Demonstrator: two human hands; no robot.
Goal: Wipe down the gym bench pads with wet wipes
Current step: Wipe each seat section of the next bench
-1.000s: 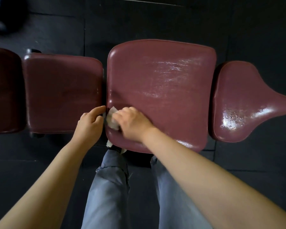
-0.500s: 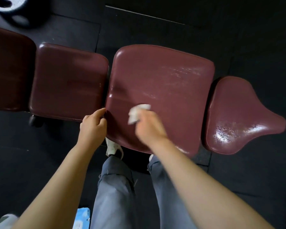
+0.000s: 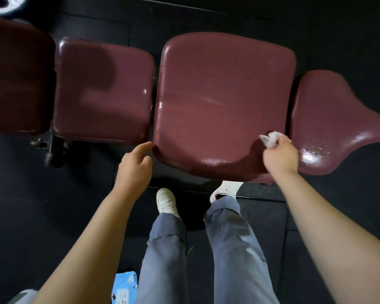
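A maroon gym bench lies across the view in separate pads. The large middle pad [image 3: 219,99] has wet, glossy streaks along its near edge. My right hand [image 3: 280,157] grips a crumpled white wet wipe [image 3: 271,139] at that pad's near right corner, beside the gap to the saddle-shaped right pad [image 3: 329,119], which shines wet. My left hand [image 3: 136,165] hovers just off the middle pad's near left corner, fingers loosely extended and holding nothing. A smaller pad [image 3: 103,93] sits to the left, with another dark pad [image 3: 15,80] beyond it.
My legs in grey trousers and white shoes [image 3: 166,200] stand close to the bench on black rubber flooring. A blue wipes packet [image 3: 124,286] lies on the floor at the bottom left. The bench's dark frame leg [image 3: 56,150] stands under the left pad. A weight plate [image 3: 2,4] shows top left.
My right hand has swept the wipe from the middle pad's near left to its near right corner. My left hand has let go of the pad's left edge and pulled back.
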